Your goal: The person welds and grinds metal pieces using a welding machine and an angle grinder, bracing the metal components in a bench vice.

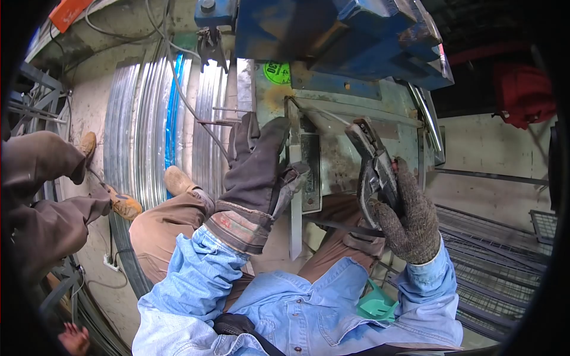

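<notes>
1. Gripping the holder (383, 172) in the gloved right hand (409, 219), fingers closed round it.
2. Clamping a thin rod (323, 111) in the holder's far end, angled left over the table (344, 157).
3. Reaching far with the gloved left hand (255, 157), just beside the bar (295, 225); cannot tell whether closed on it.
4. Seeing the bar between both hands, running near past the table's edge.
5. Beyond, on the far side, noting a blue block (332, 35); to the left, metal strips (122, 113) and another person's legs (44, 160); to the right, dark racks (487, 267).

Head-worn view, looking down, close to hands (255, 169)
</notes>
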{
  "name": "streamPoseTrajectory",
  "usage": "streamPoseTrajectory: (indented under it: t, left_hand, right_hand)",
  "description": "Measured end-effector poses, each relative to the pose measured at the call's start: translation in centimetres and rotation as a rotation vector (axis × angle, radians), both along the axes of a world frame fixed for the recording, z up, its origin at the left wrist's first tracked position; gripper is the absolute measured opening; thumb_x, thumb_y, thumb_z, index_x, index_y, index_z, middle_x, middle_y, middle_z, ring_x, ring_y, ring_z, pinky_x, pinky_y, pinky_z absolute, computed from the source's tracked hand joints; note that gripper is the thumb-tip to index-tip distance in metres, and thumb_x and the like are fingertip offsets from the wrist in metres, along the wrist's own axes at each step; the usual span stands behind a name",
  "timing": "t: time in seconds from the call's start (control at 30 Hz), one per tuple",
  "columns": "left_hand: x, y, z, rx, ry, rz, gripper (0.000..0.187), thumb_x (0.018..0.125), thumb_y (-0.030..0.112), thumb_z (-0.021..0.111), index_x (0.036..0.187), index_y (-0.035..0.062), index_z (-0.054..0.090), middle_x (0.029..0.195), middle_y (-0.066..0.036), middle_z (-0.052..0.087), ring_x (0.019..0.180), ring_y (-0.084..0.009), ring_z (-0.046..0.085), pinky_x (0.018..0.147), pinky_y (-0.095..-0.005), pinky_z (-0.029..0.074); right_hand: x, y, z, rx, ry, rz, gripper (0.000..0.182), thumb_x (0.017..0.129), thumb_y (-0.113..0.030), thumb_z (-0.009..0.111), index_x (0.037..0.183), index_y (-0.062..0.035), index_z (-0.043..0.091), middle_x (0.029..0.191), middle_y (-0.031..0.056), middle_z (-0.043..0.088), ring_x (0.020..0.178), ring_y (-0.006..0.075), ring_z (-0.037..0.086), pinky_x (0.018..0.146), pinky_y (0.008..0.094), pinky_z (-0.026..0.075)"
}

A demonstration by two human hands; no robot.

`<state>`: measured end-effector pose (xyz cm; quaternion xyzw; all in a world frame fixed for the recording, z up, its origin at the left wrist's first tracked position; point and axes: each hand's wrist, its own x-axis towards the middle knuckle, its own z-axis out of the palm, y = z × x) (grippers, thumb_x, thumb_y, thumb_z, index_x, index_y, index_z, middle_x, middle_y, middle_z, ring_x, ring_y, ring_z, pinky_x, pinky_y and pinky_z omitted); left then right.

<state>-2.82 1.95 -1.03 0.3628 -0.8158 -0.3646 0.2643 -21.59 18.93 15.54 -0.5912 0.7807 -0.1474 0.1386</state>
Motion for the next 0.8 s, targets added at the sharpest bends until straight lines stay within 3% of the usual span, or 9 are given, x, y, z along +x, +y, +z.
streamPoseTrajectory:
  t: [0.47,0.57,0.77,0.8]
  left_hand:
    - [-0.2,0.5,-0.8,0.186,0.003,-0.010,0.078,0.083,0.037,0.084,0.152,0.0208,0.051,0.153,-0.031,0.044,0.144,-0.0495,0.044,0.108,-0.0529,0.051]
    - [-0.3,0.6,-0.6,0.090,0.057,0.037,0.077,0.083,0.038,0.083,0.151,0.0201,0.052,0.151,-0.031,0.045,0.144,-0.0495,0.044,0.109,-0.0530,0.050]
    - [0.0,0.2,1.1,0.006,-0.073,0.057,0.080,0.084,0.040,0.083,0.154,0.0213,0.049,0.150,-0.030,0.047,0.138,-0.0473,0.050,0.106,-0.0531,0.052]
    - [-0.3,0.2,0.1,0.133,-0.063,0.025,0.081,0.084,0.041,0.083,0.154,0.0213,0.048,0.150,-0.030,0.047,0.138,-0.0480,0.051,0.106,-0.0534,0.053]
  right_hand:
    - [0.1,0.1,-0.2,0.014,0.001,-0.013,0.077,0.090,-0.019,0.074,0.155,0.0082,0.042,0.090,0.0244,0.074,0.076,0.0396,0.077,0.066,0.0449,0.060]
    - [-0.1,0.1,-0.6,-0.006,0.015,0.003,0.077,0.090,-0.018,0.074,0.155,0.0070,0.043,0.092,0.0240,0.075,0.077,0.0395,0.077,0.067,0.0450,0.060]
    - [0.1,-0.2,-0.5,-0.021,0.018,0.016,0.076,0.090,-0.017,0.075,0.156,0.0051,0.043,0.093,0.0236,0.075,0.078,0.0390,0.078,0.067,0.0442,0.061]
    - [0.1,-0.2,-0.4,-0.010,0.021,0.016,0.076,0.090,-0.017,0.075,0.156,0.0047,0.044,0.093,0.0236,0.075,0.078,0.0387,0.078,0.067,0.0438,0.061]
